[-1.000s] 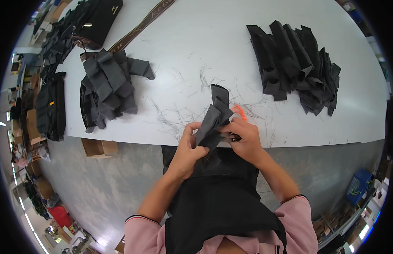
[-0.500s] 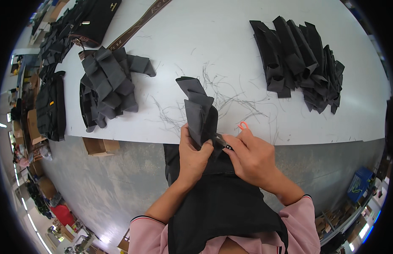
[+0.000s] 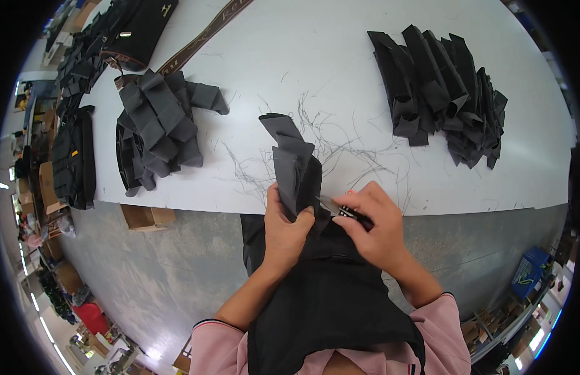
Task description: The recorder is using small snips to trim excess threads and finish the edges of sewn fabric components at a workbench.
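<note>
A: What do the hands do?

B: The left hand (image 3: 288, 230) is closed around the lower end of a folded dark fabric piece (image 3: 295, 164), which stands up over the table edge (image 3: 196, 201). The right hand (image 3: 376, 226) is closed on small snips (image 3: 337, 207); the blades touch the fabric.

A: What is hard to see?

B: The snips are mostly hidden by fingers.

A: And farther?

B: Loose threads (image 3: 340, 147), then bare white table between the grey pile (image 3: 160, 128) on the left and the black pile (image 3: 441, 94) on the right.
</note>
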{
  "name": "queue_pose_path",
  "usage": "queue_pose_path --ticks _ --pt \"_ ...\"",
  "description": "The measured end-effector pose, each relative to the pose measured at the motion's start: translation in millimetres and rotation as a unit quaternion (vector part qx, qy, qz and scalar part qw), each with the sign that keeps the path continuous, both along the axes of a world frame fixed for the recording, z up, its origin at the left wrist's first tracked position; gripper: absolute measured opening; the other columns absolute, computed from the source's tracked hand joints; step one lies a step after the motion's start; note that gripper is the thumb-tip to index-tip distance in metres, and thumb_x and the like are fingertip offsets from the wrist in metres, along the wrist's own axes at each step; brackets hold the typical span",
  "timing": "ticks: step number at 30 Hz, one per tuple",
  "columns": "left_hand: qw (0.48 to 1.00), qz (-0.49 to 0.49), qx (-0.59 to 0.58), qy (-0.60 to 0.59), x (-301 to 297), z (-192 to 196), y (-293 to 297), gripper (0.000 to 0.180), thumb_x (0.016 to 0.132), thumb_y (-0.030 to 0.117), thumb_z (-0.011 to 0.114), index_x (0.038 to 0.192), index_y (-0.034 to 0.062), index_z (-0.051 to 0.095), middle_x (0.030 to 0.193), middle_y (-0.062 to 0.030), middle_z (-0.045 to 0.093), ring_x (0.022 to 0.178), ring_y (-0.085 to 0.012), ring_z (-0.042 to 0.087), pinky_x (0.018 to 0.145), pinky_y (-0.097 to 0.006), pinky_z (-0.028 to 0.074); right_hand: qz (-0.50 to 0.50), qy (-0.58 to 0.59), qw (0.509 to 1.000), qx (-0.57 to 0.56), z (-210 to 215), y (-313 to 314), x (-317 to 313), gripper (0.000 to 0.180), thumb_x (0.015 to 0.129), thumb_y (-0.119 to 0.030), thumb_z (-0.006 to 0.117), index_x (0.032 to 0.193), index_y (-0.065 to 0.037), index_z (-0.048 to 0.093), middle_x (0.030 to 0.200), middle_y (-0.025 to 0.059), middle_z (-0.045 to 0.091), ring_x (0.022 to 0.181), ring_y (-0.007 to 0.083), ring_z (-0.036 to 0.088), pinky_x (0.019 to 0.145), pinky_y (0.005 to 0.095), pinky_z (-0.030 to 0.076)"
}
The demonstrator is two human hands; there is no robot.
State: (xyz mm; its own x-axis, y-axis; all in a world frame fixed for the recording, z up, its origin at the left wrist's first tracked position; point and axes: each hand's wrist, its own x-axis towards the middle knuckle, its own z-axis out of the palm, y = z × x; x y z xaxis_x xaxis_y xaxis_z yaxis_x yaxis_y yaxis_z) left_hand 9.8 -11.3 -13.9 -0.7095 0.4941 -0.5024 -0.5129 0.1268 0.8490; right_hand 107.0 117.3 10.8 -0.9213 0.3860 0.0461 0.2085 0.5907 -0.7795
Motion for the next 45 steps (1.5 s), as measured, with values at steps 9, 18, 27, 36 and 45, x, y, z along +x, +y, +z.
queue_pose_path --ticks 9,18,27,36,45 --pt "0.970 0.023 0.172 -0.173 -9.6 -4.4 -0.3 0.050 0.096 0.030 0.046 0.136 0.0027 0.032 0.116 -0.0076 0.050 0.107 -0.0183 0.050 0.093 -0.037 0.043 -0.118 0.116 0.927 -0.337 -12.6 -28.2 -24.2 0.038 0.075 -0.001 0.069 0.110 -0.003 0.055 0.088 0.0060 0.058 0.069 0.0121 0.058 0.065 0.0227 0.045" --pt "0.926 0.008 0.297 -0.231 -33.6 -11.2 -7.0 0.062 0.093 0.041 0.045 0.133 -0.0046 0.031 0.127 -0.0225 0.047 0.118 -0.0356 0.048 0.102 -0.045 0.040 -0.083 0.091 0.986 -0.108 -27.4 -40.3 -0.9 0.036 0.070 -0.003 0.072 0.104 -0.005 0.059 0.080 0.0073 0.057 0.060 0.0207 0.056 0.057 0.0290 0.047" --pt "0.915 0.019 0.327 -0.235 -31.3 -12.9 -7.2 0.057 0.096 0.037 0.039 0.135 -0.0038 0.030 0.134 -0.0186 0.042 0.123 -0.0337 0.044 0.104 -0.046 0.039 -0.019 0.142 0.989 -0.027 -19.5 -31.5 -4.5 0.029 0.064 -0.004 0.074 0.091 -0.006 0.065 0.071 0.0065 0.053 0.057 0.0212 0.053 0.049 0.0302 0.041" --pt "0.915 0.022 0.324 -0.238 -29.7 -8.7 -3.7 0.059 0.094 0.038 0.045 0.134 -0.0038 0.030 0.134 -0.0156 0.042 0.125 -0.0323 0.042 0.105 -0.046 0.038 -0.019 0.176 0.984 0.036 -24.3 -34.2 1.1 0.031 0.063 -0.003 0.074 0.092 -0.005 0.066 0.069 0.0062 0.054 0.056 0.0218 0.053 0.049 0.0302 0.042" --pt "0.906 0.015 0.338 -0.254 -29.9 -3.9 -6.2 0.055 0.095 0.031 0.045 0.135 -0.0032 0.028 0.134 -0.0163 0.042 0.127 -0.0332 0.039 0.105 -0.047 0.038 -0.023 0.152 0.988 -0.003 -14.5 -20.8 -6.9 0.030 0.065 -0.001 0.073 0.094 -0.004 0.064 0.070 0.0076 0.051 0.056 0.0216 0.053 0.052 0.0300 0.045"
